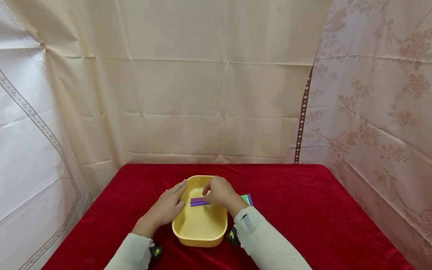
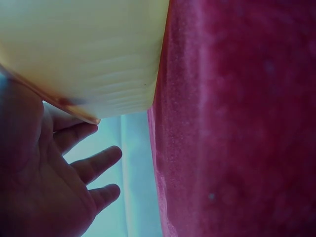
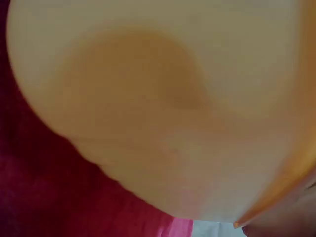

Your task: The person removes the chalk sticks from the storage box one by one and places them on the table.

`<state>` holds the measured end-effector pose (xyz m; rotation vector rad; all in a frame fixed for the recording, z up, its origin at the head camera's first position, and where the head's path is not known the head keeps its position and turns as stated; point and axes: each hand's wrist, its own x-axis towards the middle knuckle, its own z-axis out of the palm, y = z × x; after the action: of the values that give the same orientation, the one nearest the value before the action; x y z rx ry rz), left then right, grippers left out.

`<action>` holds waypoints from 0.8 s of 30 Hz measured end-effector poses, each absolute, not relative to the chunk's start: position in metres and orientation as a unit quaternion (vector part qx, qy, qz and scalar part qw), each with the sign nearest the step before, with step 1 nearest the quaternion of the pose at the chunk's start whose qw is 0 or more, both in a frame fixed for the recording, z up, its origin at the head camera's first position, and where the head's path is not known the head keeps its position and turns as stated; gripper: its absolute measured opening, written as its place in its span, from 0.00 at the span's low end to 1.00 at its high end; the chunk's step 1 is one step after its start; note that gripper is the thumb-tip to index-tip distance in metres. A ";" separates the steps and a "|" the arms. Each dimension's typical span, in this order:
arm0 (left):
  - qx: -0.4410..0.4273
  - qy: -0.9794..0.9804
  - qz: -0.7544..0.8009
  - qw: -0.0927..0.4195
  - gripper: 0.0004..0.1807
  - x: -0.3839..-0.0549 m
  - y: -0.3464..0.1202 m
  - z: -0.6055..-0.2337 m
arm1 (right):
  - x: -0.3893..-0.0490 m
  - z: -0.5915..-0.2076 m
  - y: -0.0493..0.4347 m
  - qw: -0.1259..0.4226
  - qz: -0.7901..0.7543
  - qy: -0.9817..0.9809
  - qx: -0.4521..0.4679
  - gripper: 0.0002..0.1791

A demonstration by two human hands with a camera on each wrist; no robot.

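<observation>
A yellow plastic basin stands on the red cloth. Several purple sticks lie side by side inside it, towards its far half. My right hand reaches in over the right rim, its thumb and fingers bent and pinching the right end of a purple stick; the fingers partly hide the stick ends. My left hand rests along the left rim with fingers straight. In the left wrist view the fingers are spread beside the basin's outer wall. The right wrist view shows mostly blurred basin wall.
Green and purple sticks lie on the cloth right of the basin, partly behind my right wrist. Red velvety cloth covers the table. Pale curtains hang behind and at both sides.
</observation>
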<state>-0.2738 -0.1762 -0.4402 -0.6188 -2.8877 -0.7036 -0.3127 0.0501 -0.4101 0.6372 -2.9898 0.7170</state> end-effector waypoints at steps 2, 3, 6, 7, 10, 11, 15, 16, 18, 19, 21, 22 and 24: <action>-0.205 -0.950 -0.231 0.054 0.33 -0.274 -0.176 -0.440 | -0.313 -0.413 0.051 0.008 0.218 -0.952 0.214 0.01; -0.205 -0.950 -0.232 0.054 0.33 -0.275 -0.176 -0.441 | -0.313 -0.414 0.051 0.011 0.212 -0.952 0.219 0.01; -0.203 -0.950 -0.230 0.055 0.33 -0.275 -0.176 -0.441 | -0.312 -0.417 0.050 0.019 0.195 -0.952 0.234 0.01; -0.204 -0.950 -0.228 0.058 0.33 -0.275 -0.176 -0.442 | -0.312 -0.418 0.050 0.021 0.188 -0.953 0.237 0.02; -0.202 -0.951 -0.226 0.058 0.33 -0.275 -0.177 -0.442 | -0.310 -0.420 0.048 0.029 0.171 -0.954 0.243 0.02; -0.202 -0.951 -0.225 0.058 0.33 -0.275 -0.177 -0.443 | -0.309 -0.420 0.048 0.033 0.164 -0.955 0.243 0.02; -0.199 -0.951 -0.228 0.056 0.33 -0.275 -0.177 -0.443 | -0.306 -0.422 0.046 0.056 0.133 -0.960 0.239 0.02; -0.199 -0.951 -0.229 0.056 0.33 -0.275 -0.177 -0.443 | -0.305 -0.423 0.045 0.062 0.126 -0.961 0.237 0.03; -0.200 -0.951 -0.230 0.056 0.33 -0.275 -0.177 -0.443 | -0.304 -0.425 0.045 0.072 0.115 -0.963 0.233 0.03; -0.200 -0.951 -0.231 0.056 0.33 -0.274 -0.177 -0.443 | -0.304 -0.426 0.045 0.075 0.109 -0.964 0.231 0.03; -0.199 -0.951 -0.232 0.056 0.33 -0.274 -0.176 -0.443 | -0.304 -0.428 0.044 0.082 0.098 -0.965 0.228 0.04; -0.198 -0.951 -0.232 0.056 0.33 -0.274 -0.176 -0.443 | -0.304 -0.429 0.043 0.087 0.093 -0.966 0.226 0.05; -0.198 -0.950 -0.233 0.059 0.33 -0.273 -0.176 -0.443 | -0.304 -0.430 0.042 0.095 0.088 -0.967 0.218 0.05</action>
<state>-0.2733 -0.1764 -0.4429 -0.5988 -2.8785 -0.7049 -0.3038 0.0422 -0.4296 0.6476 -2.8668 0.2596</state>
